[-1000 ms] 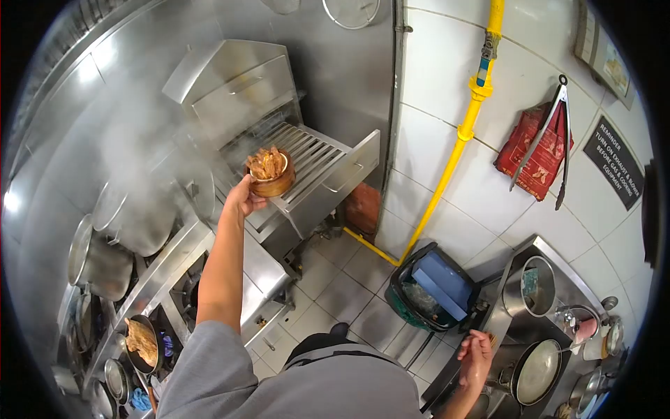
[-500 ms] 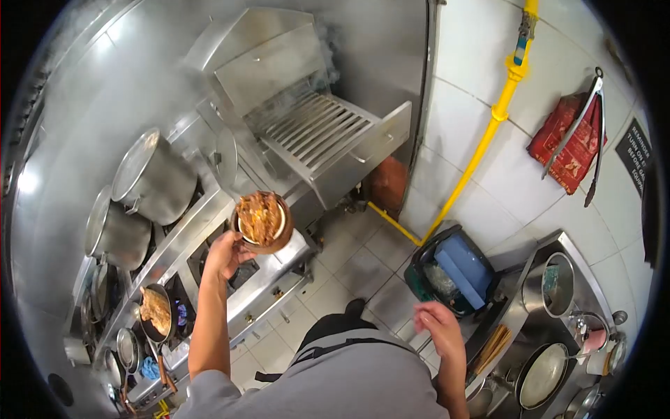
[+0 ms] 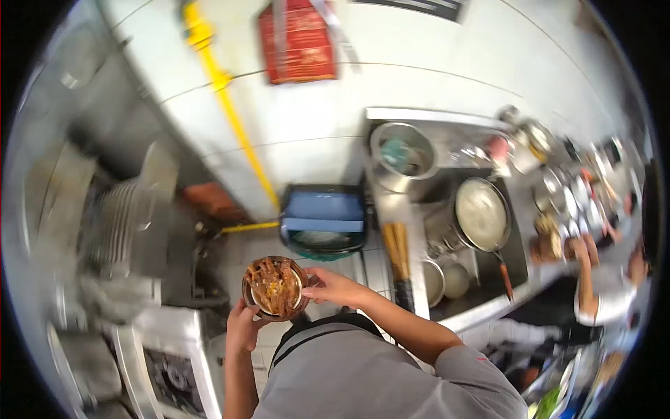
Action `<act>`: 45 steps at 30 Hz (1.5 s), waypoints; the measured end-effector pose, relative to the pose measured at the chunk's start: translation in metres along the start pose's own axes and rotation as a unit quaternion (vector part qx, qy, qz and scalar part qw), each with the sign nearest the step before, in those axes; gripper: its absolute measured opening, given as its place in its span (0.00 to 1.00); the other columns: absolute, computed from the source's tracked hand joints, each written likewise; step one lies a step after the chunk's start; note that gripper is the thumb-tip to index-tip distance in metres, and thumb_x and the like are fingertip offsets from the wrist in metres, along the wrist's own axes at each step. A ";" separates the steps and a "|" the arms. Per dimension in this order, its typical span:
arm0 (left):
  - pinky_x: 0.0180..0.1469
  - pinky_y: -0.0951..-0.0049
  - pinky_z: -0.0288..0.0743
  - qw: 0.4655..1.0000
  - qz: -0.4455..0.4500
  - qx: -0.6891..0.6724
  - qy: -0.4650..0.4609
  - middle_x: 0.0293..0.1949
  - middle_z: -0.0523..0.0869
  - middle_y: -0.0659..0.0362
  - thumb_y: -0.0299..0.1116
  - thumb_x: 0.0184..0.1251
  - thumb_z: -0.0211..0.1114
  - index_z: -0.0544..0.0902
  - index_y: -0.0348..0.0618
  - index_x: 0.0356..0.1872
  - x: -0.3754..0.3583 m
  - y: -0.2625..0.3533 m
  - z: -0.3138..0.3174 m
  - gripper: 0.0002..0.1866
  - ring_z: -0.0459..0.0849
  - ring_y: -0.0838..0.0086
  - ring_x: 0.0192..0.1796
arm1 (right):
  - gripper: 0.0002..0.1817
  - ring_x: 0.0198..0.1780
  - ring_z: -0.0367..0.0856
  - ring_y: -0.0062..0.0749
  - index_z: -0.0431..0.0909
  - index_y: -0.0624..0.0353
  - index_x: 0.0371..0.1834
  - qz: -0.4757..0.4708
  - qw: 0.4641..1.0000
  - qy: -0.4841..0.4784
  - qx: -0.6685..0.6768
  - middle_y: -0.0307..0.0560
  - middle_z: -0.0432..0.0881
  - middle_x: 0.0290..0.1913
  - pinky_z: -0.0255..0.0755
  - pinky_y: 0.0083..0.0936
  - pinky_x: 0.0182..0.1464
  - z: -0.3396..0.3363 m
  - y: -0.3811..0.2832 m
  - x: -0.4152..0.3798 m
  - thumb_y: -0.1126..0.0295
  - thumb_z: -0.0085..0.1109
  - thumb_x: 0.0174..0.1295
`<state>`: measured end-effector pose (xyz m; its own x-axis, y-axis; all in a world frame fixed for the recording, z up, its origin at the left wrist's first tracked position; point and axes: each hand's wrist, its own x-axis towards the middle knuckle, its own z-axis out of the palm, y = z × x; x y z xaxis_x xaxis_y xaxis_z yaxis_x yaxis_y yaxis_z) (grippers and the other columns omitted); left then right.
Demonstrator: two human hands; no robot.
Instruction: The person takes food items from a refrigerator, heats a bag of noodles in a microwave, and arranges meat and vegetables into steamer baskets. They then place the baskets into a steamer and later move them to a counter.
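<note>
A round brown bowl (image 3: pixel 282 318) with a pale inner rim is heaped with browned, sauced pieces of meat (image 3: pixel 274 283). It is held level in front of my body, over the floor. My left hand (image 3: pixel 244 325) grips the near left side of the bowl. On its right side, my right hand (image 3: pixel 325 285) has its fingers and thumb at the rim. Both hands are closed on the bowl, with the undersides of the fingers partly hidden by it.
A bin with a blue lid (image 3: pixel 324 207) stands ahead on the floor. To the right, a sink counter (image 3: pixel 453 321) carries a frying pan (image 3: pixel 481 215) and a metal pot (image 3: pixel 403 162). A co-worker (image 3: pixel 606 297) stands beyond it. The stove (image 3: pixel 174 325) and slatted grill (image 3: pixel 118 223) are left.
My view and body have turned right, from the stove and grill toward the sink. My right hand, free before, now holds the bowl along with my left. The bowl has come closer to my body.
</note>
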<state>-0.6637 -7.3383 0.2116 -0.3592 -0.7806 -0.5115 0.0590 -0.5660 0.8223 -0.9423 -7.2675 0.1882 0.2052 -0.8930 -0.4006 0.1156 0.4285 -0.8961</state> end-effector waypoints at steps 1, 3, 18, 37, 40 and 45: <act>0.59 0.48 0.82 0.999 -0.009 0.021 -0.023 0.62 0.80 0.49 0.30 0.65 0.58 0.68 0.31 0.71 0.013 0.003 0.020 0.32 0.83 0.59 0.61 | 0.42 0.57 0.80 0.33 0.60 0.58 0.79 -0.022 0.999 0.041 0.026 0.51 0.78 0.61 0.78 0.30 0.57 -0.013 0.006 -0.011 0.50 0.67 0.70; 0.57 0.51 0.84 0.994 -0.016 0.066 -0.084 0.62 0.80 0.50 0.31 0.66 0.59 0.68 0.31 0.71 0.032 0.010 0.062 0.32 0.83 0.61 0.60 | 0.41 0.58 0.79 0.32 0.60 0.60 0.78 -0.026 0.991 0.112 0.071 0.48 0.78 0.59 0.78 0.28 0.56 -0.034 0.010 -0.042 0.54 0.67 0.69; 0.51 0.58 0.87 0.894 -0.066 0.186 -0.402 0.68 0.69 0.53 0.24 0.77 0.60 0.68 0.42 0.75 0.075 -0.026 0.305 0.27 0.78 0.64 0.61 | 0.23 0.41 0.89 0.36 0.73 0.68 0.60 -0.126 0.714 0.628 0.283 0.51 0.84 0.47 0.89 0.32 0.43 -0.196 0.097 -0.351 0.65 0.61 0.67; 0.59 0.47 0.75 0.986 -0.021 0.164 -0.010 0.70 0.68 0.55 0.50 0.75 0.65 0.67 0.48 0.75 0.106 0.002 0.087 0.34 0.79 0.56 0.57 | 0.36 0.41 0.84 0.48 0.74 0.70 0.63 -0.132 0.273 0.870 0.388 0.58 0.81 0.55 0.83 0.44 0.38 -0.399 0.246 -0.492 0.51 0.68 0.62; 0.60 0.48 0.75 0.976 -0.023 0.209 0.054 0.71 0.67 0.54 0.51 0.76 0.65 0.64 0.47 0.78 0.104 0.003 0.089 0.37 0.78 0.55 0.59 | 0.33 0.31 0.82 0.43 0.75 0.69 0.59 -0.110 0.223 0.887 0.390 0.55 0.83 0.47 0.81 0.42 0.33 -0.430 0.254 -0.507 0.52 0.72 0.61; 0.52 0.54 0.80 0.967 -0.048 0.215 0.130 0.69 0.70 0.55 0.51 0.75 0.66 0.65 0.48 0.77 0.102 0.004 0.065 0.36 0.81 0.61 0.49 | 0.37 0.37 0.84 0.54 0.73 0.64 0.64 -0.113 0.297 0.883 0.345 0.54 0.82 0.51 0.82 0.45 0.37 -0.486 0.293 -0.539 0.51 0.76 0.59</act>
<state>-0.7610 -7.4026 0.1792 -0.0950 -0.8023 -0.5894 -0.3748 -0.5197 0.7678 -1.4910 -6.7276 0.0485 -0.6428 0.6728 -0.3663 0.2292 -0.2874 -0.9300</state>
